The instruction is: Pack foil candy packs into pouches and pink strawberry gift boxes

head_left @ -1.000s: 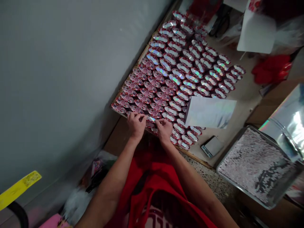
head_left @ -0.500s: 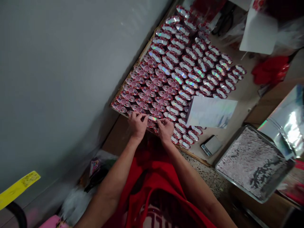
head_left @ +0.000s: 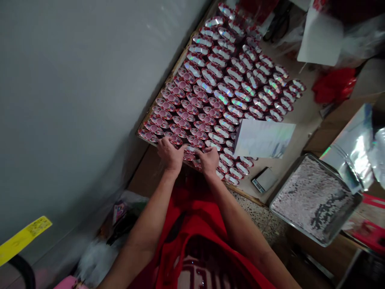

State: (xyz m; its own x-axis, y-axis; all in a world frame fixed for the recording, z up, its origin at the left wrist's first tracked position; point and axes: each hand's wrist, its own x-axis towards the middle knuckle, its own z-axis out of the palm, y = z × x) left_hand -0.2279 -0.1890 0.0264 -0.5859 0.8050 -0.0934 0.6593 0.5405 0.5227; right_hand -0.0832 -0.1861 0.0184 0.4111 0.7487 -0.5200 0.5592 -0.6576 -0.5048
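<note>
Rows of small red-and-silver pouches (head_left: 222, 86) stand upright with their mouths open on a board beside a grey wall. My left hand (head_left: 169, 153) and my right hand (head_left: 208, 159) rest at the near edge of the rows. Both have their fingers closed on one open pouch (head_left: 190, 150) between them, pinching its rim. A flat holographic silver bag (head_left: 262, 138) lies on top of the pouches just right of my right hand.
A small digital scale (head_left: 264, 180) sits by the board's near right corner. A metal tray (head_left: 313, 198) of silvery glitter stands to the right, with silver foil bags (head_left: 351, 146) behind it. A grey wall (head_left: 75, 88) runs along the left. Red bags (head_left: 332, 84) lie far right.
Both hands stay on the same pouch at the near edge, with the fingers shifting slightly forward. The view has drifted a little, so everything sits slightly higher and to the left.
</note>
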